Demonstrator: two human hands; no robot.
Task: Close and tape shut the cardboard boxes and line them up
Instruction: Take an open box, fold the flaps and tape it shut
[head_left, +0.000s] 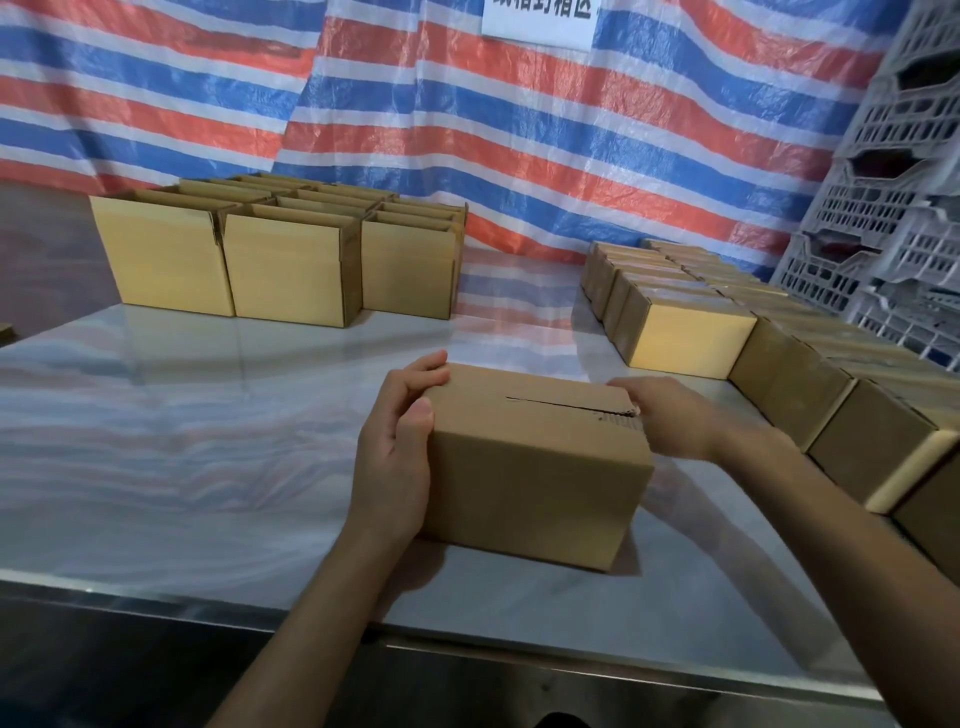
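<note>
Two-hand hold | left hand (397, 457), right hand (670, 415) grip box (535, 467) ends, fingers (428, 366) curled | box between them

The box (535, 457) is plain brown, with a dark seam line on top. The open boxes (291, 265) are a lighter yellow-tan. The row (685, 340) at right is tan, with one face lit pale yellow. The tarp (467, 130) is striped red, blue and white. The crates (883, 249) look pale grey, perhaps white. The glossy grey table (182, 441) mirrors the stripes.
</note>
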